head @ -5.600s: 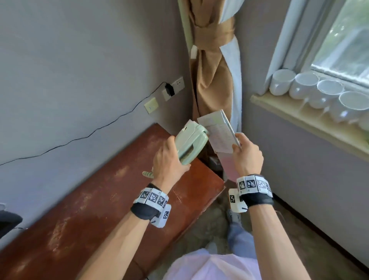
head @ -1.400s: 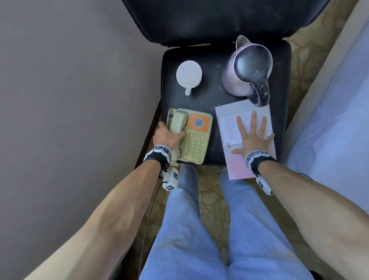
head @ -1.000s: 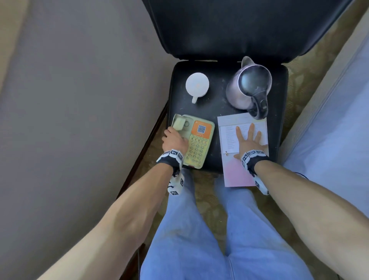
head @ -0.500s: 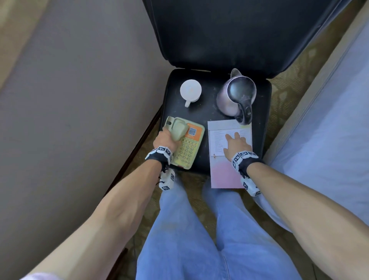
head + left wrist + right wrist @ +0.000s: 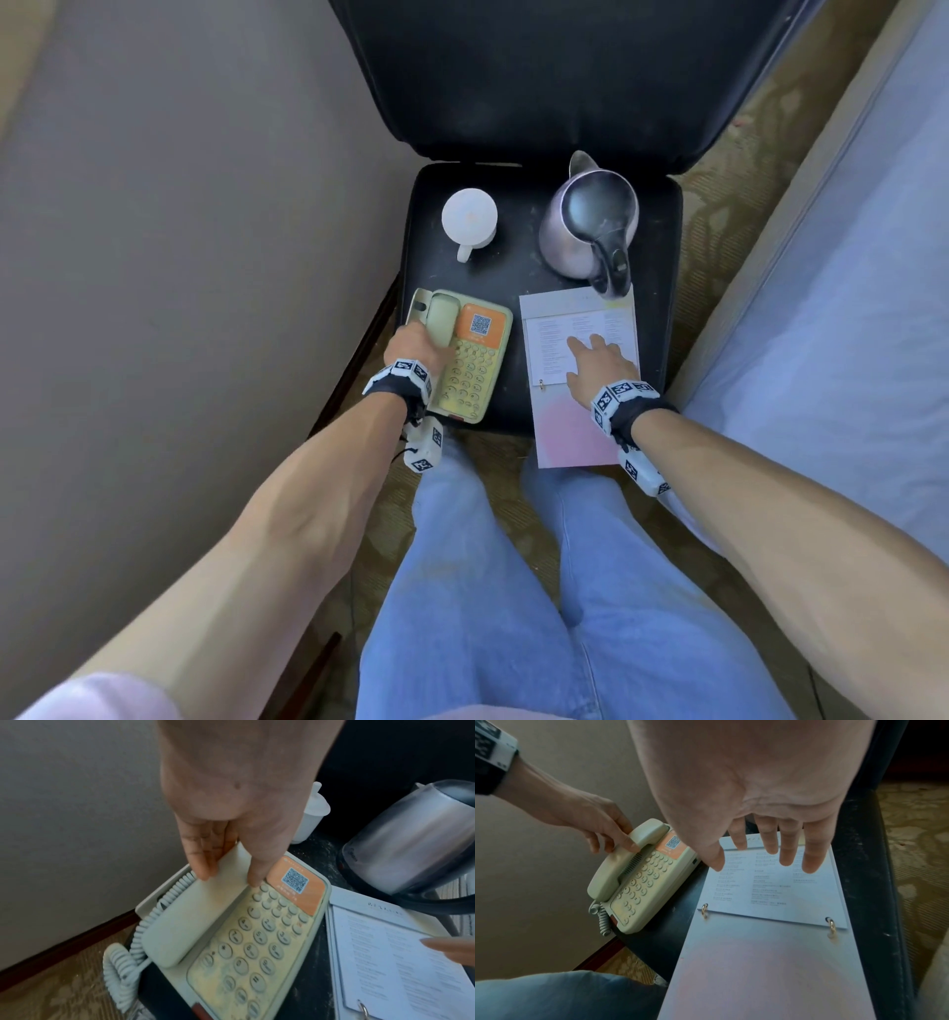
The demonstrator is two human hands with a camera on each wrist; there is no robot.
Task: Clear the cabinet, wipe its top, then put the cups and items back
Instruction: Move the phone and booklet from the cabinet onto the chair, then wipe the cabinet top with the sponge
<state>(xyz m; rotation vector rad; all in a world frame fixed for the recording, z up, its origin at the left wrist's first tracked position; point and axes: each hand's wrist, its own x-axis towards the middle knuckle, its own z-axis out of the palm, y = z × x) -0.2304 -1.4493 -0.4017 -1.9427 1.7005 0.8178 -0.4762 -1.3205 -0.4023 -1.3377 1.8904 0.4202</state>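
On a black chair seat [image 5: 513, 277] stand a white cup [image 5: 469, 218] and a steel kettle [image 5: 590, 231]. In front of them lie a pale green telephone [image 5: 470, 383] and a ring-bound card [image 5: 570, 442]. The card overhangs the seat's front edge. My left hand [image 5: 416, 344] holds the handset [image 5: 185, 923] between fingers and thumb, and the handset lies in its cradle. My right hand [image 5: 765, 858] is over the card's printed page [image 5: 770, 888] with straight, spread fingers.
The chair's black backrest [image 5: 539, 77] rises behind the seat. A plain wall [image 5: 179, 257] runs close on the left, and a bed with a pale blue sheet [image 5: 847, 308] on the right. My legs in jeans [image 5: 488, 591] stand before the chair on patterned carpet.
Both items came from the cabinet to the chair seat. Half a second ago the handset was tilted up off the phone; now it lies in the cradle. My right hand has drawn back a little.
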